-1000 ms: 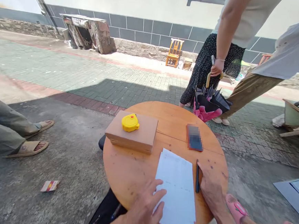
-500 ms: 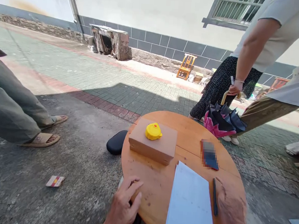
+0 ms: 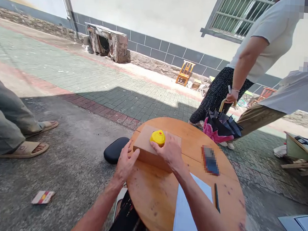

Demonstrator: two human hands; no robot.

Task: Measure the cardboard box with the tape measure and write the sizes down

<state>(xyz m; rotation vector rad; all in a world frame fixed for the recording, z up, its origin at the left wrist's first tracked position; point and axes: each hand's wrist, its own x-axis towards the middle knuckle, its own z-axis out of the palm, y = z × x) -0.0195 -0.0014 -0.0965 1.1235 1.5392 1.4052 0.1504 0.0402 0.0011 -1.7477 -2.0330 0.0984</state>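
A yellow tape measure (image 3: pixel 157 137) with a red dot on top rests on a closed brown cardboard box (image 3: pixel 150 156). My right hand (image 3: pixel 169 150) reaches over the box at its right, thumb at the near side of the tape measure and fingers apart beside it; it has not visibly closed round it. At the box's left end, my left hand (image 3: pixel 126 162) has its thumb and fingers spread, close to the corner. White paper sheets (image 3: pixel 188 218) lie partly under my right forearm. Beside them is a black pen (image 3: pixel 217 198).
The round wooden table (image 3: pixel 150 197) also bears a blurred phone-like thing (image 3: pixel 210 160). A black stool seat (image 3: pixel 116 150) stands left. Two people stand beyond, one holding a folded umbrella (image 3: pixel 221 126); another person's legs (image 3: pixel 7 114) are at left. A flattened packet (image 3: pixel 43 197) lies on the ground.
My right hand has left the spot beside the pen and crossed over the paper to the tape measure. My left hand has moved forward from the table's near edge to the box's left end.
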